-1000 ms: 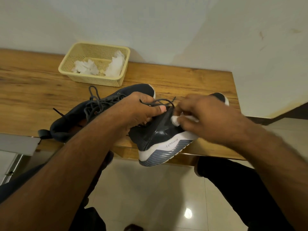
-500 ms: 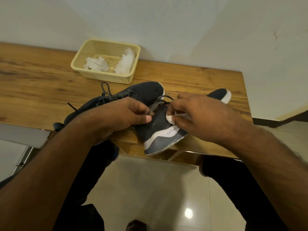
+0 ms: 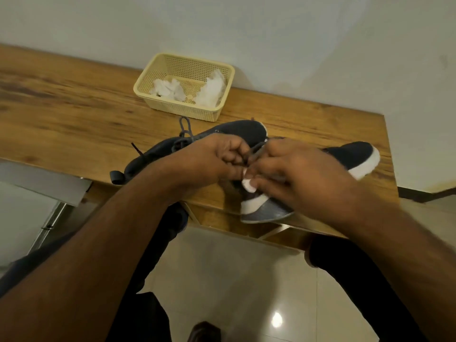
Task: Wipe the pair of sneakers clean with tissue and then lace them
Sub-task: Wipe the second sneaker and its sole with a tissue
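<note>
Our left hand (image 3: 217, 159) pinches the dark lace (image 3: 255, 150); our right hand (image 3: 296, 174) grips a white tissue (image 3: 248, 185). The near sneaker (image 3: 355, 156) lies under both, its toe at two o'clock.

One head cam, wide-angle, looks fwd/down, close over table edge (image 3: 74, 114), wall behind.

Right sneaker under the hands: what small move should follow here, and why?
Probably drag the tissue wad, pinched in the right hand, down across the right sneaker toward its white midsole. The left hand grips the shoe and its lace, so the wad sits against the dark side panel, ready for a wiping stroke.
</note>
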